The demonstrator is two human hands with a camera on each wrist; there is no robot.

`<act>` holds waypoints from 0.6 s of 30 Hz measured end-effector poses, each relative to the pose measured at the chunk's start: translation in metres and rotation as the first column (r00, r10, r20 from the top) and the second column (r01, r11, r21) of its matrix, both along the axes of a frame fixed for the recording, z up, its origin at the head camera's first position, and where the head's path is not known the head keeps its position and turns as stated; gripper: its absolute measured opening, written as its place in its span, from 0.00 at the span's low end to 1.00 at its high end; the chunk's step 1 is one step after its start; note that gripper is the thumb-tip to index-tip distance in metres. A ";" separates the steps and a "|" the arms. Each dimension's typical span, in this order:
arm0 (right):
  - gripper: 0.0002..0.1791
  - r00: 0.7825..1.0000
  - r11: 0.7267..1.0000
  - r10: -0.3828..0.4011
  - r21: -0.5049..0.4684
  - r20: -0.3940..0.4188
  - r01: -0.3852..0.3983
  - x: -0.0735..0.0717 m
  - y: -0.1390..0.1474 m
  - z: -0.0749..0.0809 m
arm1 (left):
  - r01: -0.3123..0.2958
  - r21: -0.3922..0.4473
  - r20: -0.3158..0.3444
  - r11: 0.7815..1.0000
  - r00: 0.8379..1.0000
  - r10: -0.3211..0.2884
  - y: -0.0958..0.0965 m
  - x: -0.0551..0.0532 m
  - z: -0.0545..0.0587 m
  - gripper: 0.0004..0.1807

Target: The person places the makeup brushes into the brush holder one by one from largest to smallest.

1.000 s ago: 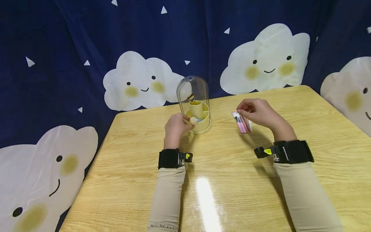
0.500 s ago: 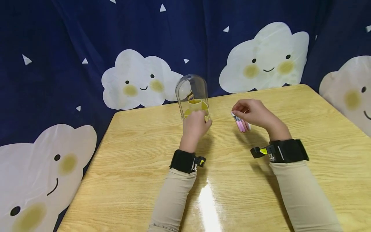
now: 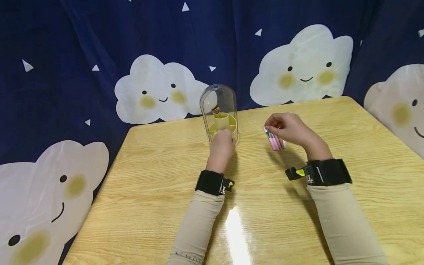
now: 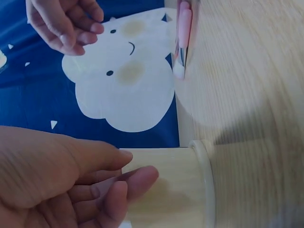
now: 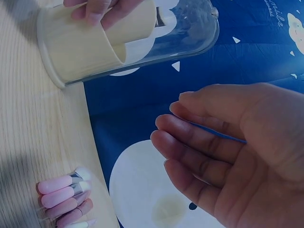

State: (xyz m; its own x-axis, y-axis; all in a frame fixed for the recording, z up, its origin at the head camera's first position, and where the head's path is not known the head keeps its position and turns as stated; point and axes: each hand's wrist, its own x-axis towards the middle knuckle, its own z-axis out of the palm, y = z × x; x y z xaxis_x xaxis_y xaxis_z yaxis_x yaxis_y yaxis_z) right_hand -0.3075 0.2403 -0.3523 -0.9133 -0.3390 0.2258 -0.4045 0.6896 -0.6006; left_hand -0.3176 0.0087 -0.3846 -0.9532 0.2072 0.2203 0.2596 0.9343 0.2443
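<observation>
My left hand [image 3: 222, 147] is at the front of a cream brush holder [image 5: 78, 45], covering part of it in the head view. In the left wrist view its thumb and fingers [image 4: 145, 178] are loosely bent at the holder's rim, with nothing seen between them. A brush with a brown and purple top [image 3: 216, 109] stands in the raised middle cup [image 3: 221, 120]. My right hand [image 5: 237, 147] hovers over several pink-handled makeup brushes [image 5: 59, 194] lying side by side on the table. Its fingers are relaxed and grip nothing.
A clear dome cover [image 3: 226, 97] rises behind and around the holder, near the back edge of the wooden table [image 3: 149, 176]. Beyond that edge hangs a dark blue curtain [image 3: 185, 33] with smiling white clouds. Black camera straps are on both wrists.
My left hand has moved right to the holder's front, and the pale-ended brush it held a second ago is out of sight. The right hand has shifted slightly left, still above the pink brushes.
</observation>
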 end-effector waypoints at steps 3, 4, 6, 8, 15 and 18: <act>0.09 1.000 1.000 -0.005 0.004 0.003 0.005 0.000 -0.001 0.000 | -0.030 0.039 0.022 0.999 0.999 0.030 -0.003 0.000 0.002 0.10; 0.09 1.000 1.000 -0.007 0.006 0.005 0.007 0.000 -0.001 0.000 | -0.041 0.048 0.028 0.998 0.999 0.039 -0.005 0.000 0.003 0.10; 0.09 1.000 1.000 -0.009 0.009 0.007 0.009 0.000 -0.001 0.000 | -0.061 0.058 0.041 0.996 0.997 0.059 -0.007 0.000 0.004 0.10; 0.09 1.000 1.000 -0.010 0.011 0.010 0.010 0.000 -0.001 -0.001 | -0.080 0.054 0.050 0.995 0.996 0.077 -0.010 0.000 0.006 0.11; 0.09 1.000 1.000 -0.020 0.013 0.023 0.020 0.001 -0.001 -0.001 | -0.121 0.018 0.082 0.993 0.989 0.119 -0.016 -0.004 0.010 0.12; 0.09 0.999 1.000 -0.023 0.018 0.022 0.022 0.000 -0.001 0.000 | -0.110 0.033 0.073 0.993 0.992 0.108 -0.016 -0.005 0.010 0.10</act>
